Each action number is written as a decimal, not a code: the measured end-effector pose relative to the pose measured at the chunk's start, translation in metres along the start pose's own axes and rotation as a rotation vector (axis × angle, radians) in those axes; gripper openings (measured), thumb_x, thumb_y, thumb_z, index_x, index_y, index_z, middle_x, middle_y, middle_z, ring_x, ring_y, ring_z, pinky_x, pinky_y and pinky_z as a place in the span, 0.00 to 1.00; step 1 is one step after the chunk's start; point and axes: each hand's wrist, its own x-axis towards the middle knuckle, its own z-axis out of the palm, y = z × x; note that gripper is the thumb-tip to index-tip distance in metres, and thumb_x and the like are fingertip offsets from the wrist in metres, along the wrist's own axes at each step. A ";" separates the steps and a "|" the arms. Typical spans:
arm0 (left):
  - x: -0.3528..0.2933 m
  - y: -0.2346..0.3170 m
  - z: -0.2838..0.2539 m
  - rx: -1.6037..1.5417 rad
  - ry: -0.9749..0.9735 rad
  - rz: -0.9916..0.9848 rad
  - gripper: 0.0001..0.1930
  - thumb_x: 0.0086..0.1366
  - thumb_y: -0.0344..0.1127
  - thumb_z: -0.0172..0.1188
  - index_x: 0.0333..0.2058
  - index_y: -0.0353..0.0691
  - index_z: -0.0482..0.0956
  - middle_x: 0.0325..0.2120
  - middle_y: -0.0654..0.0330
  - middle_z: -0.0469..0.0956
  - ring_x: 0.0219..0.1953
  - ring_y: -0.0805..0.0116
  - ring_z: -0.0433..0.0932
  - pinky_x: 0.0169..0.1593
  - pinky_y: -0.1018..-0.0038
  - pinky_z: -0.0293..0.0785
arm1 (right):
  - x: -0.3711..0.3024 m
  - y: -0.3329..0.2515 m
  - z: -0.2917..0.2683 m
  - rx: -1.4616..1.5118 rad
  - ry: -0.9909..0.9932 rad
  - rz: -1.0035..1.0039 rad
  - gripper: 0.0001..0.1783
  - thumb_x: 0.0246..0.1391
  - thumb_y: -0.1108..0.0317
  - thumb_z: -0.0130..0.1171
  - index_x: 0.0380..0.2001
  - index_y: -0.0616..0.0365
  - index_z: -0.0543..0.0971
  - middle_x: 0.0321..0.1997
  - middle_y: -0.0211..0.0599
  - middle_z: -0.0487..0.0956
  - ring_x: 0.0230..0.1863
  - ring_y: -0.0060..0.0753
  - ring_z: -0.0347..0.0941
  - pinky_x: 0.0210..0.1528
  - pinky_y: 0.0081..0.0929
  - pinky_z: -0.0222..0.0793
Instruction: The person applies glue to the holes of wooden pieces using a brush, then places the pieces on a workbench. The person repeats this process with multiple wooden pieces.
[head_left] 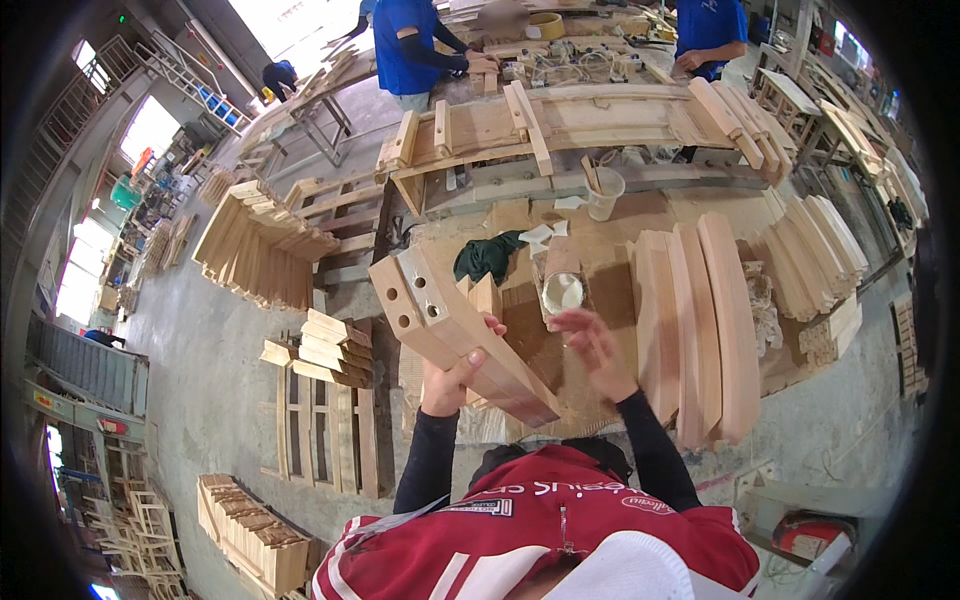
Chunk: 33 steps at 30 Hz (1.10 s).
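Observation:
My left hand (448,383) is wrapped round two pale wooden pieces (470,350) lying side by side, tilted up above the bench. Round drilled holes show in their upper ends. My right hand (597,355) is raised to the right of them, fingers apart, with nothing visible in it. Just beyond its fingertips stands a small round cup (563,292) with white contents, on a wooden block (562,255). A dark green cloth (488,256) lies bunched beyond the wooden pieces, near some white scraps (540,234).
Long shaped boards (690,330) stand at the right of the cardboard-covered bench (610,235). A white plastic bucket (604,193) holds a stick. Stacked timber (255,245) and a pallet (325,430) are on the left. Two blue-shirted people (402,45) work across a wooden table (620,120).

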 end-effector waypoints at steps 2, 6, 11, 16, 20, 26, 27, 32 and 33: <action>-0.003 -0.006 -0.003 0.007 0.028 -0.011 0.31 0.56 0.43 0.66 0.53 0.29 0.70 0.48 0.48 0.76 0.52 0.51 0.77 0.56 0.57 0.72 | 0.004 0.006 -0.026 0.074 0.162 0.025 0.27 0.66 0.52 0.53 0.60 0.59 0.69 0.44 0.35 0.79 0.48 0.24 0.76 0.51 0.27 0.71; -0.005 -0.010 -0.002 0.097 0.049 -0.018 0.32 0.56 0.46 0.66 0.52 0.28 0.70 0.46 0.48 0.77 0.50 0.52 0.78 0.54 0.58 0.73 | 0.010 0.021 -0.071 -0.117 0.349 0.015 0.25 0.69 0.50 0.48 0.52 0.61 0.78 0.36 0.33 0.80 0.37 0.21 0.78 0.40 0.20 0.75; -0.017 -0.017 -0.012 0.175 0.092 -0.015 0.33 0.57 0.51 0.64 0.50 0.27 0.72 0.44 0.48 0.78 0.47 0.55 0.79 0.52 0.60 0.74 | 0.032 0.051 -0.083 -0.208 0.385 0.051 0.16 0.66 0.60 0.56 0.44 0.63 0.81 0.30 0.31 0.81 0.30 0.20 0.78 0.34 0.19 0.75; -0.017 -0.015 -0.003 0.161 0.104 -0.019 0.34 0.58 0.54 0.63 0.50 0.27 0.71 0.45 0.48 0.77 0.47 0.55 0.79 0.53 0.61 0.73 | 0.041 0.052 -0.079 -0.411 0.426 0.017 0.10 0.61 0.66 0.61 0.36 0.64 0.83 0.30 0.34 0.84 0.31 0.20 0.80 0.34 0.18 0.74; -0.023 -0.015 -0.004 0.059 0.161 -0.039 0.33 0.56 0.47 0.68 0.51 0.27 0.70 0.44 0.47 0.78 0.46 0.55 0.79 0.53 0.61 0.75 | 0.044 0.065 -0.078 -0.601 0.376 0.000 0.09 0.59 0.68 0.62 0.34 0.63 0.83 0.28 0.34 0.84 0.31 0.19 0.81 0.33 0.19 0.74; -0.028 -0.013 -0.003 0.020 0.186 -0.051 0.30 0.55 0.44 0.70 0.49 0.27 0.72 0.43 0.48 0.78 0.45 0.56 0.80 0.52 0.63 0.76 | 0.043 0.079 -0.070 -0.426 0.351 0.130 0.11 0.63 0.67 0.58 0.38 0.67 0.80 0.34 0.38 0.83 0.37 0.26 0.82 0.42 0.22 0.79; -0.029 -0.013 -0.003 0.029 0.184 -0.051 0.30 0.55 0.43 0.70 0.49 0.27 0.73 0.43 0.48 0.78 0.45 0.57 0.80 0.52 0.63 0.76 | 0.042 0.076 -0.066 -0.386 0.375 0.149 0.11 0.64 0.67 0.58 0.39 0.68 0.80 0.35 0.40 0.83 0.39 0.27 0.82 0.43 0.22 0.80; -0.029 -0.019 -0.007 0.047 0.185 -0.035 0.28 0.54 0.44 0.69 0.47 0.27 0.75 0.42 0.49 0.79 0.44 0.58 0.81 0.51 0.64 0.76 | 0.040 0.076 -0.071 0.118 0.490 0.253 0.13 0.64 0.68 0.57 0.44 0.69 0.76 0.44 0.45 0.82 0.45 0.34 0.82 0.48 0.26 0.79; -0.030 -0.019 -0.006 0.040 0.195 -0.039 0.28 0.54 0.44 0.69 0.47 0.27 0.75 0.41 0.49 0.79 0.44 0.58 0.81 0.50 0.64 0.76 | 0.039 0.077 -0.071 0.172 0.506 0.263 0.13 0.63 0.69 0.58 0.45 0.69 0.75 0.45 0.46 0.81 0.45 0.35 0.81 0.49 0.27 0.79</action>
